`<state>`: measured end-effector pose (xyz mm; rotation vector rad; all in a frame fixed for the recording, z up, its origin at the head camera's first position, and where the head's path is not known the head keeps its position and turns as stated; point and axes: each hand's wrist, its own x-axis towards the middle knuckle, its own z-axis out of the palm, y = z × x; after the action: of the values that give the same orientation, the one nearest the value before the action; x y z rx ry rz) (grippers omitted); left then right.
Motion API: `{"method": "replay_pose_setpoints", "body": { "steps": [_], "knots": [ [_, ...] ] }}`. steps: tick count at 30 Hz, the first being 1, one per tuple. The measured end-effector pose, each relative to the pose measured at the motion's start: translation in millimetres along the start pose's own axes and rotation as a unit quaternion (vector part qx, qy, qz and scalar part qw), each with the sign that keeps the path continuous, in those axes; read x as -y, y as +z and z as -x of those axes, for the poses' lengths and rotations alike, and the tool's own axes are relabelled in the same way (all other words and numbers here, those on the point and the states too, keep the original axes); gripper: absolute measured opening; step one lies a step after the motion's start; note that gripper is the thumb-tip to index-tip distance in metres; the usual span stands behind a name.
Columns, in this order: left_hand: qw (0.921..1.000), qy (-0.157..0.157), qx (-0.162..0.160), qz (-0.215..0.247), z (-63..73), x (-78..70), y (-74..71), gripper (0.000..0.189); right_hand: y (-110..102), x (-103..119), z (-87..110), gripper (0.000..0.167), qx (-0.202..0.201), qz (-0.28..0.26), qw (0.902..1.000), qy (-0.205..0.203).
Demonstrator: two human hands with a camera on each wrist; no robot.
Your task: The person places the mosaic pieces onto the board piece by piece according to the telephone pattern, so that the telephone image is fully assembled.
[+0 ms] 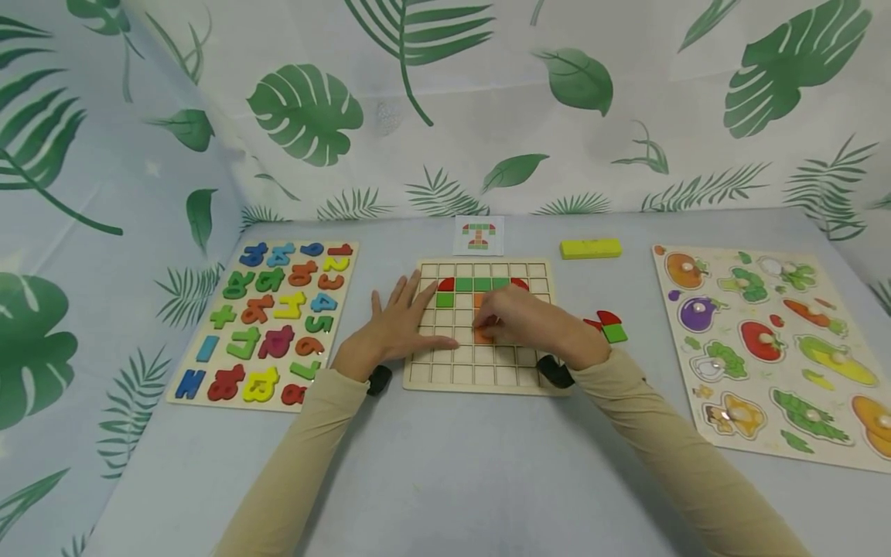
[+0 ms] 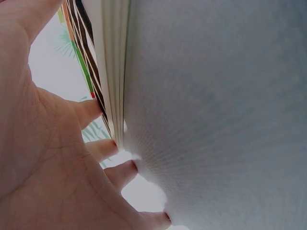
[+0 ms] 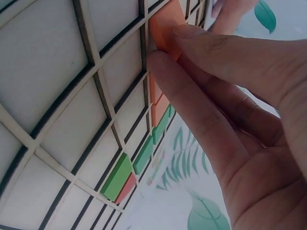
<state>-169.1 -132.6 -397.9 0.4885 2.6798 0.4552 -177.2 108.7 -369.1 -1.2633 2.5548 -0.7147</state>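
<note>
A wooden grid board (image 1: pixel 431 377) lies in front of the person. My right hand (image 1: pixel 525 319) pinches an orange square tile (image 3: pixel 164 26) between thumb and finger, low over a cell in the board's middle column. Spread flat, my left hand (image 1: pixel 390 323) rests at the board's left edge, its thumb reaching over the grid. Near the top, a row holds dark green tiles (image 1: pixel 483 285) between a red quarter-round tile (image 1: pixel 445 285) and another red one at the right. Below the left red piece sits a light green tile (image 1: pixel 445 300). More orange tiles (image 3: pixel 158 98) run down the middle column.
Behind the board stands a pattern card (image 1: pixel 478 235), with a yellow box (image 1: pixel 590 248) to its right. Loose red and green tiles (image 1: pixel 615 333) lie by the right forearm. A number puzzle (image 1: pixel 278 325) is at left, a vegetable puzzle (image 1: pixel 759 371) at right.
</note>
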Motion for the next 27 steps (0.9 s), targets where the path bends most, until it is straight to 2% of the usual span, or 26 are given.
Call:
{"method": "replay_pose_setpoints", "body": {
  "steps": [12, 18, 23, 27],
  "knots": [
    [1.0000, -0.001, 0.001, 0.002, 0.8, 1.3, 0.1, 0.108, -1, 9, 0.1, 0.012, 0.004, 0.030, 0.9995, 0.000],
    [1.0000, -0.002, 0.003, 0.003, 1.1, 0.3, 0.4, 0.108, -2, 2, 5.4, 0.009, -0.007, 0.010, 0.9999, -0.012],
    [1.0000, -0.005, 0.003, 0.000, 0.1, 0.0, 1.4, 0.108, -14, -9, 19.2, 0.011, -0.005, -0.024, 0.9996, 0.015],
    [1.0000, -0.004, 0.002, 0.000, -0.2, -0.2, 1.8, 0.107, -29, -18, 36.7, 0.014, -0.011, -0.019, 0.9988, 0.044]
  ]
}}
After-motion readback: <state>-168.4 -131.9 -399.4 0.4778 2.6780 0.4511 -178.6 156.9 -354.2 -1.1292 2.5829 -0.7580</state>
